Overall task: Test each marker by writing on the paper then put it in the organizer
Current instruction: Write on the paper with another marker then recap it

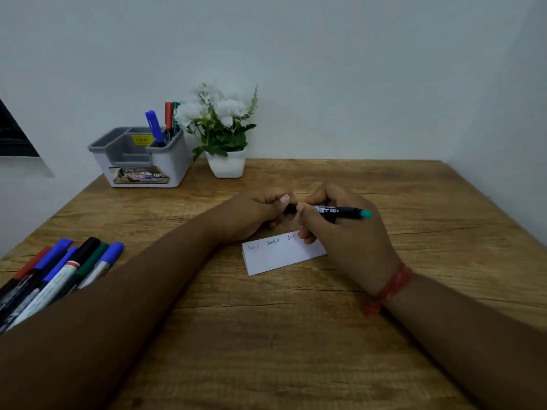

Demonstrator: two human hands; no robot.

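A black marker (pixel 340 211) with a teal end lies level between both hands above the paper. My right hand (pixel 346 232) grips its barrel. My left hand (pixel 254 214) is curled around the marker's left end, where the cap is hidden by my fingers. The small white paper (pixel 281 257) lies on the wooden table under my hands and carries three short written words. The grey organizer (pixel 139 158) stands at the back left with a blue marker (pixel 154 127), a red one (pixel 168 115) and a green one in its right compartment.
Several loose markers (pixel 59 273), blue, red, black and green, lie in a pile at the table's left edge beside my left forearm. A white pot of white flowers (pixel 225 134) stands right of the organizer. The wall closes the back and the right side.
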